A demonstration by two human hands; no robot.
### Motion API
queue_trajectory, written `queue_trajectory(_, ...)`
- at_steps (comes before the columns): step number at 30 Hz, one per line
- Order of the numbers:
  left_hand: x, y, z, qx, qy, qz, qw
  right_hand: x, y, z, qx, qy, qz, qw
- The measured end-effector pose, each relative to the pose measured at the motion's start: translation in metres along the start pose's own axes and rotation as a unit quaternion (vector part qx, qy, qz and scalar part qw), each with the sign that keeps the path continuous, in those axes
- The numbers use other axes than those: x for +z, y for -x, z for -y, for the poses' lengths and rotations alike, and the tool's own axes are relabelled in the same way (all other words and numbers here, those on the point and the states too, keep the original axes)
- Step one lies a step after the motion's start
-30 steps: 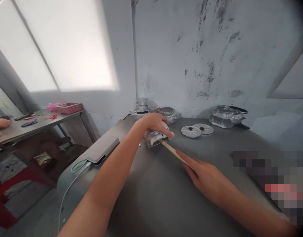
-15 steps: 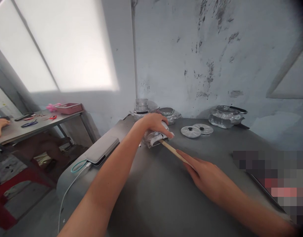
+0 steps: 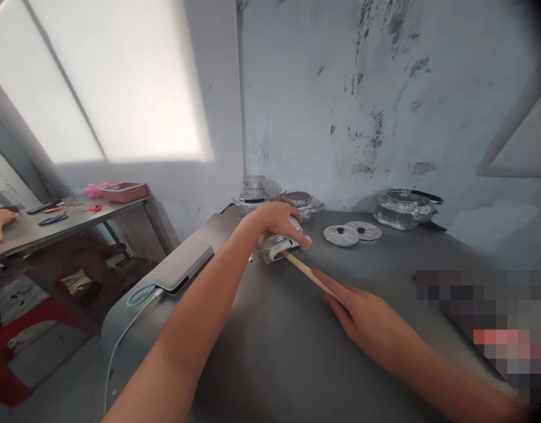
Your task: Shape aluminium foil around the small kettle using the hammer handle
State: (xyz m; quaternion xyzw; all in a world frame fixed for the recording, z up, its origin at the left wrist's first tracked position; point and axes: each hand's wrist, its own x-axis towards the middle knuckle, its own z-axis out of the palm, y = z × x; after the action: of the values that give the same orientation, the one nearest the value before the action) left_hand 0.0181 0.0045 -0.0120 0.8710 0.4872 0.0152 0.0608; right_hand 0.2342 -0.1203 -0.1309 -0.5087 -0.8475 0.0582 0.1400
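Observation:
My left hand [image 3: 282, 220] is wrapped over a silvery, foil-like metal object [image 3: 276, 247], pressing it on the grey table; its exact kind is partly hidden under the fingers. A flat wooden stick [image 3: 308, 271] runs from my right hand [image 3: 352, 305] to the object's near opening, its far tip out of sight there. My right thumb and fingers are closed on the near end of the stick. Beyond my left hand stand a small metal pot with a perforated steamer insert [image 3: 254, 189] and a round foil-wrapped pot [image 3: 298, 200].
Two round lids with black knobs [image 3: 340, 235] lie right of my left hand. A foil-covered pan with a black handle [image 3: 405, 208] is against the wall. A power bank [image 3: 184, 267] with a white cable sits at left. Another table carries a pink basket [image 3: 125, 192], pliers [image 3: 53, 219] and a person's hand [image 3: 0, 226].
My right hand and the stick have shifted slightly left, toward the silvery object. My left hand keeps its hold on it.

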Motion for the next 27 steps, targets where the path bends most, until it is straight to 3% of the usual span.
queue_trajectory(7, 0.0, 0.002, 0.006, 0.01, 0.003, -0.009, 1.0, -0.003, 0.001, 0.001, -0.007, -0.017, -0.008, 1.0)
queue_trajectory(13, -0.005, 0.005, 0.013, -0.006, 0.015, -0.006, 1.0, -0.011, 0.002, -0.004, 0.009, 0.001, 0.025, 1.0)
queue_trajectory(16, -0.004, 0.004, 0.016, -0.028, 0.01, -0.013, 0.999, -0.014, 0.0, -0.008, 0.03, 0.028, 0.035, 0.999)
queue_trajectory(21, 0.004, -0.002, 0.014, -0.085, -0.017, -0.054, 0.995, -0.014, -0.001, -0.011, -0.013, 0.051, 0.016, 0.998)
queue_trajectory(27, 0.006, -0.004, 0.0, -0.038, -0.048, -0.042, 0.997, -0.011, -0.001, -0.013, -0.031, 0.077, 0.003, 0.997)
